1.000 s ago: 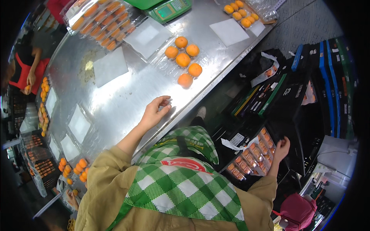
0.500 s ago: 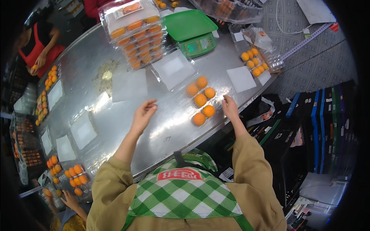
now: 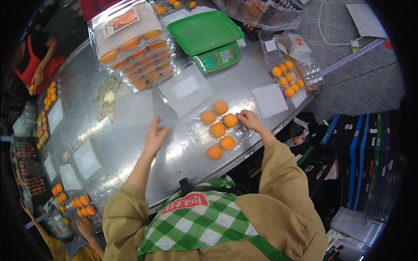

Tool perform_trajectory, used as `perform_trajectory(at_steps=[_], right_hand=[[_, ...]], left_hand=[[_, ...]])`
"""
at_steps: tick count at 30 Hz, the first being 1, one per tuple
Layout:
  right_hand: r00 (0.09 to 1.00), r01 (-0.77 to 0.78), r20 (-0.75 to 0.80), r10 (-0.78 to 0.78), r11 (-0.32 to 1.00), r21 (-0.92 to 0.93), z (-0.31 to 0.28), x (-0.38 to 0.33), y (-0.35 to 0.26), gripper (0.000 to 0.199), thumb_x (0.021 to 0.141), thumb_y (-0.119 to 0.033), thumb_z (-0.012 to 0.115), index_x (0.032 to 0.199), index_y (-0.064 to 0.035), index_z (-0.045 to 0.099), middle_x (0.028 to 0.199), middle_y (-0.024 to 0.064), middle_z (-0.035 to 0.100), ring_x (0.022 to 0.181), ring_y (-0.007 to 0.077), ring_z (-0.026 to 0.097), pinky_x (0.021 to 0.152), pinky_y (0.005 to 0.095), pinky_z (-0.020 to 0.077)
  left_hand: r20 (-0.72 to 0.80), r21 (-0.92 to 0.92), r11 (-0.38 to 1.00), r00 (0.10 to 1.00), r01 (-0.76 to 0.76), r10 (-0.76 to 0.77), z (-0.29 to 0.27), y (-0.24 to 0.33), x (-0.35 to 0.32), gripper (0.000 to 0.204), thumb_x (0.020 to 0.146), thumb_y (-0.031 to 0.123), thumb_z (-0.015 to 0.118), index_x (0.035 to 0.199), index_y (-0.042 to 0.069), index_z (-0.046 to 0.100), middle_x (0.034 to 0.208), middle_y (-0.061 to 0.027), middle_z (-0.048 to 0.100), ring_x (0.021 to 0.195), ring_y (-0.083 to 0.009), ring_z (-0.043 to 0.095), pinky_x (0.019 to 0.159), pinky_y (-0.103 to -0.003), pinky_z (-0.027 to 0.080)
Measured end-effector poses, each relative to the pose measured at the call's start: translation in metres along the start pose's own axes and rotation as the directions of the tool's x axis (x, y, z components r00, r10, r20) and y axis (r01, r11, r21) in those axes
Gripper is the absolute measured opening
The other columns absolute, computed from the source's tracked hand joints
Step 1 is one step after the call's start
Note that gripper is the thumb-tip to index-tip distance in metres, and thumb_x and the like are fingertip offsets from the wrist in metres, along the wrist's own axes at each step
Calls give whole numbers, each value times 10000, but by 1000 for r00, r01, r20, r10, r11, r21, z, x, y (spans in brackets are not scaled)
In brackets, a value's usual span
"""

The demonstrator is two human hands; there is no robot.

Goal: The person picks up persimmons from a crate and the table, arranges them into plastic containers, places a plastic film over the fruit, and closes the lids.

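A clear plastic tray (image 3: 197, 132) with two rows of round orange fruits (image 3: 218, 130) lies on the metal table in front of me. At its right edge my right hand (image 3: 251, 121) has its fingers pinched together on the tray, close beside one fruit. My left hand (image 3: 155, 136) hovers over the bare metal left of the tray, thumb and fingers apart, holding nothing. Beyond the tray, a white square pad (image 3: 185, 89) sits in another clear tray. The green scale (image 3: 204, 35) stands behind that.
Stacked clear boxes of fruit (image 3: 135, 48) rise left of the scale. A white sheet (image 3: 270, 101) and another fruit tray (image 3: 287, 79) lie at right. Black crates (image 3: 344, 161) stand beyond the table edge (image 3: 278, 127). Two other people work at left, near more trays (image 3: 86, 160).
My right hand has come left onto the tray's edge, its fingers closing. My left hand stays open, its fingers now pointing farther forward. The whole view has shifted slightly.
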State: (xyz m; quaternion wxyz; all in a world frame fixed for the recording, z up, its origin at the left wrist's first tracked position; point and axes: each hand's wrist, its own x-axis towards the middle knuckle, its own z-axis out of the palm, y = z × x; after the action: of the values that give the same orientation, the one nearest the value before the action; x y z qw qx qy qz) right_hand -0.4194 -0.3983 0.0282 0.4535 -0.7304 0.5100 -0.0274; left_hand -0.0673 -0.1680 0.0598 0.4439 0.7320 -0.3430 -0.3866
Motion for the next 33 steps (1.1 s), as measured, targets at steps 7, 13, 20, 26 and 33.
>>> perform_trajectory(at_steps=[7, 13, 20, 26, 33], right_hand=[[978, 201, -4, -208, 950, -239, -83, 16, 72, 220, 880, -226, 564, 892, -10, 603, 756, 152, 622, 700, 260, 612, 657, 374, 488], [994, -89, -79, 78, 986, -142, -130, 5, 120, 268, 891, -241, 542, 848, 18, 592, 667, 99, 603, 564, 195, 593, 537, 333, 480], [936, -345, 18, 352, 925, -157, -147, 1, 121, 254, 875, -223, 519, 820, 11, 598, 659, 77, 608, 515, 189, 602, 480, 326, 494], [721, -586, 167, 672, 721, -370, -154, -4, 71, 245, 854, -193, 515, 783, 20, 615, 700, 124, 663, 606, 235, 688, 500, 334, 547], [604, -626, 257, 755, 648, -434, -122, -12, 66, 332, 856, -270, 488, 835, 27, 635, 753, 144, 698, 627, 233, 697, 500, 300, 521]], left_hand=[[346, 163, 983, 928, 83, -136, 82, 13, 13, 749, 851, 301, 667, 1456, 42, 309, 1386, -213, 451, 1134, -266, 569, 932, -357, 466], [478, 126, 992, 876, 12, -72, 65, 30, 11, 653, 866, 286, 649, 1413, 46, 388, 1304, -171, 524, 1059, -244, 594, 901, -353, 479], [181, -7, 1000, 983, -10, 11, -67, 60, 44, 488, 872, 201, 641, 1320, 72, 500, 1103, -90, 611, 918, -165, 605, 837, -315, 483], [-48, -110, 994, 999, -14, 9, -157, 87, 44, 436, 915, 276, 576, 1304, 90, 512, 1096, -52, 619, 991, -151, 603, 847, -286, 449], [-88, -189, 979, 992, 71, -89, -171, 77, 34, 409, 886, 247, 588, 1263, 95, 539, 1053, -38, 633, 940, -147, 611, 841, -295, 433]])
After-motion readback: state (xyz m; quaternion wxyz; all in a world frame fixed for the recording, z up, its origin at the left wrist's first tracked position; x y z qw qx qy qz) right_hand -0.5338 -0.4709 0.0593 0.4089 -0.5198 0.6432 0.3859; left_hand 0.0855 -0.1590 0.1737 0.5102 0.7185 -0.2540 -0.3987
